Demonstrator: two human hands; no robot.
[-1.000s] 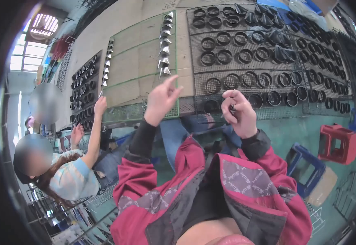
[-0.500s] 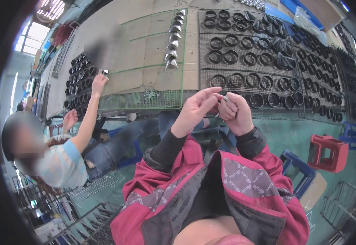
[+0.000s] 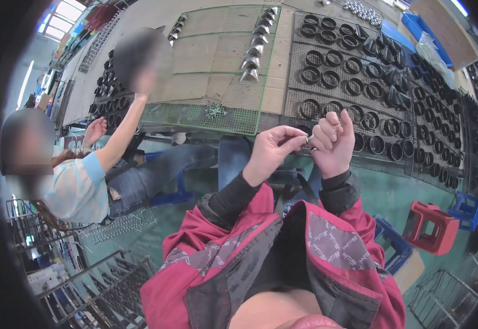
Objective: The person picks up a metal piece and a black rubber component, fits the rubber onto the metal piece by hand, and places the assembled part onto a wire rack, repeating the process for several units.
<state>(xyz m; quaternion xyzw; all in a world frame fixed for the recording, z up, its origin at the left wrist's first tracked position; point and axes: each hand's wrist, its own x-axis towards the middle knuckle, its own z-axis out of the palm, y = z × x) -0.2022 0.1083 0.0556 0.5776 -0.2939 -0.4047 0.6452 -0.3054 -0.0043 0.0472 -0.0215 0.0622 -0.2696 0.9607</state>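
My left hand (image 3: 272, 152) pinches a small light-coloured piece, too small to name, at its fingertips. Right beside it, my right hand (image 3: 332, 143) is raised with its fingers curled, and the small piece lies between the two hands. What the right fingers hold is hidden. Both hands are over the table's near edge. Beyond my left hand is a green-edged mesh rack (image 3: 259, 109) with a row of shiny pointed metal pieces (image 3: 255, 50). Behind my right hand lies a dark mesh rack with rows of black rings (image 3: 354, 86).
A co-worker (image 3: 74, 186) sits at the left, one arm stretched over the table. Small green bits (image 3: 215, 110) lie on the green rack. A red stool (image 3: 430, 227), blue stools (image 3: 465, 210) and wire racks (image 3: 96, 290) stand on the floor.
My left hand has moved right, from the green rack to my right hand, and its fingers have closed in a pinch. The view has shifted, and the co-worker's arm still reaches over the table.
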